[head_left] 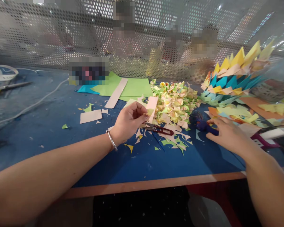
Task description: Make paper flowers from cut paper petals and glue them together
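My left hand [132, 121] is closed in a pinch on a small yellow-green paper piece [150, 112], above the paper scraps. Just below its fingertips lies a pair of thread snips with dark red handles [164, 130]. On the right, my right hand [227, 134] curls its thumb and fingers around a dark blue glue gun [202, 125], which rests low at the table; part of it is hidden by the hand. Between the hands sits a dense cluster of small folded paper flowers [172, 102] in pink, yellow and green.
Green paper sheets [137, 86] and a pink strip [116, 93] lie behind my left hand. A tiered, pointed paper piece [236, 77] stands at the right rear. Scissors [9, 87] and a white cable [35, 104] are at left. A perforated metal screen [85, 34] closes the back.
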Motion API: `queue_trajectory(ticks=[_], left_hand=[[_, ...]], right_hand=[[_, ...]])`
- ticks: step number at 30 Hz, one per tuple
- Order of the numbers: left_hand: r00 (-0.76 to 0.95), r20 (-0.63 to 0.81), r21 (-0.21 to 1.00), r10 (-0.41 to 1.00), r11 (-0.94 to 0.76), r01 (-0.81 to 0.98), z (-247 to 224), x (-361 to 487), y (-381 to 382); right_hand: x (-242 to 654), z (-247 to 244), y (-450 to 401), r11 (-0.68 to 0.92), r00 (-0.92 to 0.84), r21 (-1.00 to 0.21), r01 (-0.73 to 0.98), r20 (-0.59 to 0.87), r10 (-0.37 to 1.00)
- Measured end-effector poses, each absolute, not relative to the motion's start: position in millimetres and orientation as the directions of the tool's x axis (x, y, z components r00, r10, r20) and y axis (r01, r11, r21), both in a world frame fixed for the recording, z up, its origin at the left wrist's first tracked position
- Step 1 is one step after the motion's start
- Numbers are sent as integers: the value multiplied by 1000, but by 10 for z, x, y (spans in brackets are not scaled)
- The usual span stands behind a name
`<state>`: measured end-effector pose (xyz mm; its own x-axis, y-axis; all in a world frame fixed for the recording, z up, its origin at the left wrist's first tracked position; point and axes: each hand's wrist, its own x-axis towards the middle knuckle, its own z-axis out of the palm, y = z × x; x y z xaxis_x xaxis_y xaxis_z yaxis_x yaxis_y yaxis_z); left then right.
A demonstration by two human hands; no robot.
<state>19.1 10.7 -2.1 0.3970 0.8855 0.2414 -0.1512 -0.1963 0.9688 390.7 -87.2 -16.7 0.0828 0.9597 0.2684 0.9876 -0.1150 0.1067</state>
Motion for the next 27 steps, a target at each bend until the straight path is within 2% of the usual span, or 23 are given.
queue_trajectory(ticks=[5, 8, 13, 15, 18, 20, 23, 25, 27], left_hand=[[389, 258, 964, 884, -208, -166, -21, 204, 105], [393, 254, 964, 884, -202, -171, -33, 207, 107], [387, 286, 958, 877, -248, -146, -43, 204, 91], [384, 303, 953, 872, -275, -129, -31, 206, 73], [375, 340, 940, 862, -324, -108, -9, 210, 39], [383, 359, 932, 851, -346, -103, -3, 211, 23], [398, 372, 927, 839, -359, -108, -9, 211, 18], [399, 376, 925, 836, -367, -104, -19, 211, 22], [399, 379, 922, 835, -375, -91, -26, 210, 22]], right_hand=[[3875, -96, -832, -115, 82, 107, 988, 269, 960], [3781, 24, -881, -113, 98, 57, 992, 216, 972], [3567, 156, -1061, -266, 259, -34, 963, 371, 892], [3446, 171, -1151, -277, 284, -75, 958, 399, 872], [3163, 188, -1270, -105, 166, -177, 978, 374, 913], [2919, 206, -1317, 75, 38, -220, 973, 471, 881], [2596, 243, -1327, 317, -146, -198, 928, 587, 796], [2472, 263, -1308, 412, -210, -192, 891, 630, 748], [2423, 271, -1287, 436, -232, -199, 877, 620, 749]])
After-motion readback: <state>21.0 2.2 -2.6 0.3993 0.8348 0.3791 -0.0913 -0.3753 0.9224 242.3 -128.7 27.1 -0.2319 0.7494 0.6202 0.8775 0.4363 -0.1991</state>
